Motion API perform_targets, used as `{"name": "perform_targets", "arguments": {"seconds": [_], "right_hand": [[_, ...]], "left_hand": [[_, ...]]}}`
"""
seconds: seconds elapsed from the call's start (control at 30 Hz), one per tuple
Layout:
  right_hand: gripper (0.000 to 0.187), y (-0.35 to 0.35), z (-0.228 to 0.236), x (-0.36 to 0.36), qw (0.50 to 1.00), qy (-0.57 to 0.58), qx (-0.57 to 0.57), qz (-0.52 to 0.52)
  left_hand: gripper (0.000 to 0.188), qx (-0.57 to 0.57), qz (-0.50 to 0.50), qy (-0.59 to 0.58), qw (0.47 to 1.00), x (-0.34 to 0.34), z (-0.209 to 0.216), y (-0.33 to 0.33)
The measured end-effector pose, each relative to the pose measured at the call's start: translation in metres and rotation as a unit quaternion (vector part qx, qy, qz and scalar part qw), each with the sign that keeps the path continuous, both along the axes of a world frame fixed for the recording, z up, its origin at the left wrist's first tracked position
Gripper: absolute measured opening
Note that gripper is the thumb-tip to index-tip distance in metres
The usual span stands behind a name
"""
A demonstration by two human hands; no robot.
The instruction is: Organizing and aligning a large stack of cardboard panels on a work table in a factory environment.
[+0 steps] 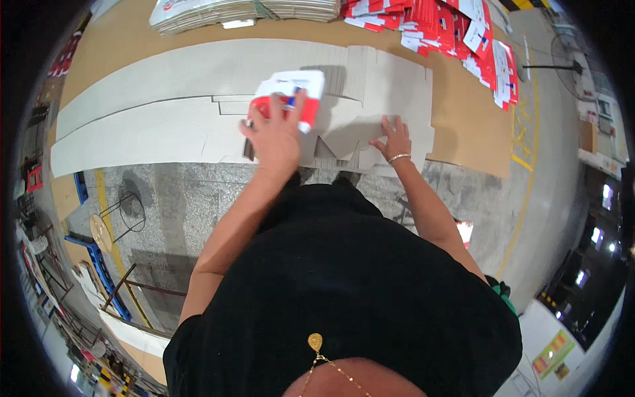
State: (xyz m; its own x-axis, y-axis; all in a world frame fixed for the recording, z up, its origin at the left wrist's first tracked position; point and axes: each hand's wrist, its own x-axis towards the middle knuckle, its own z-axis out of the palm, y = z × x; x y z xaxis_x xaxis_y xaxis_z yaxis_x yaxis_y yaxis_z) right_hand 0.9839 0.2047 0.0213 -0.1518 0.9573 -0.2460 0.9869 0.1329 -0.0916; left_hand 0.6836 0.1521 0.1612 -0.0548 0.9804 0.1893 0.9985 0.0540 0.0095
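My left hand [276, 134] grips a flat white and red carton [290, 94] with a small blue mark, holding it by its near edge just above the pile of grey die-cut cardboard blanks [165, 119]. Its fingers spread over the carton's lower face. My right hand [395, 137], wearing a thin bracelet at the wrist, rests with fingers apart on the near right part of the grey blanks [403, 99]. The blanks lie flat on a brown work table [469, 126].
A heap of red and white folded cartons [456, 33] covers the table's far right. Stacked flat white blanks [218, 13] lie at the far edge. Speckled grey floor [198, 198] with yellow lines runs below. A wire stand [122, 215] stands on the left, a fan [565, 63] on the right.
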Motion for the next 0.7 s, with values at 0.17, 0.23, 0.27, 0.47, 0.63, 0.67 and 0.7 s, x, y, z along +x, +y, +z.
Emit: {"name": "perform_targets", "arguments": {"seconds": [0.17,0.23,0.27,0.47,0.63,0.67,0.7], "right_hand": [[0.084,-0.002,0.009,0.0,1.0,0.007,0.003,-0.014],[0.084,0.0,0.011,-0.002,0.999,-0.012,-0.038,-0.02],[0.084,0.001,0.009,0.001,0.999,-0.017,-0.03,-0.016],[0.084,0.002,0.014,0.0,1.0,-0.021,-0.007,-0.006],[0.084,0.001,0.013,0.006,1.0,-0.007,-0.013,-0.015],[0.084,0.0,0.012,0.007,1.0,-0.011,-0.018,-0.018],[0.084,0.001,0.011,0.008,0.999,-0.016,-0.025,-0.017]], "left_hand": [[0.054,-0.023,0.228,-0.813,0.536,-0.153,0.0,-0.004],[0.058,0.029,0.227,-0.871,0.435,-0.182,-0.039,-0.031],[0.06,0.064,0.23,-0.883,0.405,-0.185,-0.056,-0.039],[0.054,0.063,0.244,-0.892,0.376,-0.194,-0.15,-0.064],[0.044,0.056,0.235,-0.757,0.607,-0.175,-0.121,-0.035],[0.043,0.056,0.221,-0.711,0.666,-0.173,-0.121,-0.032],[0.046,0.079,0.156,-0.615,0.769,-0.16,-0.111,-0.026]]}}
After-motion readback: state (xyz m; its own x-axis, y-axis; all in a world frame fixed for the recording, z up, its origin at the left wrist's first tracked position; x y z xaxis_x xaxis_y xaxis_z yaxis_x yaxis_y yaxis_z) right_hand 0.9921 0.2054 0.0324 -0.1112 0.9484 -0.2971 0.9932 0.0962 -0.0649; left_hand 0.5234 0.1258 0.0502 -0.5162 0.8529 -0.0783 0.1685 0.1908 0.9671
